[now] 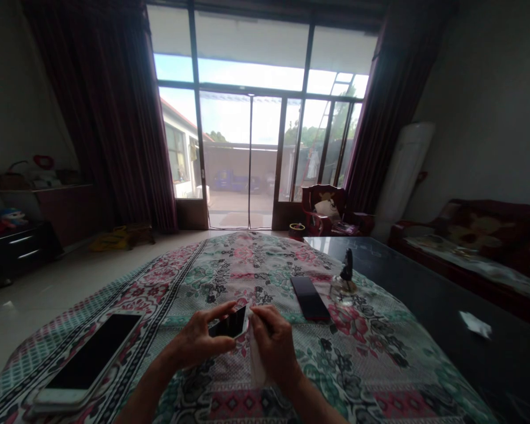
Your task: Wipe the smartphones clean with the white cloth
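My left hand point(201, 335) is closed around a small smartphone point(230, 323) with a dark screen and a light edge, its thumb and fingers on opposite sides. At the phone's right end, my right hand point(274, 338) pinches a thin white tissue point(257, 362) that hangs down below the fingers. The tissue touches or nearly touches the phone's edge. A larger white phone point(92, 353) lies screen up to the left, apart from my hands. Beyond my right hand, a dark phone point(310, 298) lies flat on the patterned cloth point(357, 359).
A small black figure on a clear base point(346, 271) stands right of the dark phone. A crumpled white paper point(476, 325) lies on the black table point(433, 294). A wooden armchair point(324, 209) and a sofa point(477, 235) stand farther back, near the glass door point(249, 159).
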Tool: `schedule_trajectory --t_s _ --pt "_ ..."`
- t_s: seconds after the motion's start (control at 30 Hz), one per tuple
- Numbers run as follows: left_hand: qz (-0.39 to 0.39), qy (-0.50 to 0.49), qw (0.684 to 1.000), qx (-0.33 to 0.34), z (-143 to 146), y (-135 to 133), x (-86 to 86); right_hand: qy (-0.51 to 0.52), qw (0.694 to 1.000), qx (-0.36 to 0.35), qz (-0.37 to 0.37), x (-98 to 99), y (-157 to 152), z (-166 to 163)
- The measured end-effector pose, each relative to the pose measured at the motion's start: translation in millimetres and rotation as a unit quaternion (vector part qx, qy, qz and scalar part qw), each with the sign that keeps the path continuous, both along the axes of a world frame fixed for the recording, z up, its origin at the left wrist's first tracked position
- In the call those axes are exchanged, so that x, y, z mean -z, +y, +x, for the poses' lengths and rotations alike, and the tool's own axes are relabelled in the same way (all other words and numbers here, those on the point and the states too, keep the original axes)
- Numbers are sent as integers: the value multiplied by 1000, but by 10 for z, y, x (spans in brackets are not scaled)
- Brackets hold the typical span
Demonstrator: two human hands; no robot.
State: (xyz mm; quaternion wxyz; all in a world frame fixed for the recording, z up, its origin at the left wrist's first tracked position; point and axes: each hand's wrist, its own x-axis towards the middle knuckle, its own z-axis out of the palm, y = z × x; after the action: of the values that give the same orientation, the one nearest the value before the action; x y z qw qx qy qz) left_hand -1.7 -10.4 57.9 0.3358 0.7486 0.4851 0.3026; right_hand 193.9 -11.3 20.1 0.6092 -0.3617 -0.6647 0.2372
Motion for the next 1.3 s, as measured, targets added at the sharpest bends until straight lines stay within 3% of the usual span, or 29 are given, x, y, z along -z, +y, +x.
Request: schedule_trajectory --t_s 0.3,0.47,0.67,0.93,1.13,1.3 --pt "-16 -21 1000 -16 -91 58 52 -9 998 -28 54 -76 -123 -74" --pt "-1 -4 1000 -12 -61 44 61 -5 1000 -11 -10 -15 -70 -58" --pt "-8 -4 1000 -25 -47 29 37 4 999 -26 -21 5 -93 -70" --pt "11 13 999 -29 -24 42 81 27 995 -3 -101 31 -81 -66" --pt "11 50 995 -83 0 99 131 34 982 -60 -178 30 -28 -17" --pt "56 159 975 -142 30 142 236 50 982 13 -179 59 128 75"
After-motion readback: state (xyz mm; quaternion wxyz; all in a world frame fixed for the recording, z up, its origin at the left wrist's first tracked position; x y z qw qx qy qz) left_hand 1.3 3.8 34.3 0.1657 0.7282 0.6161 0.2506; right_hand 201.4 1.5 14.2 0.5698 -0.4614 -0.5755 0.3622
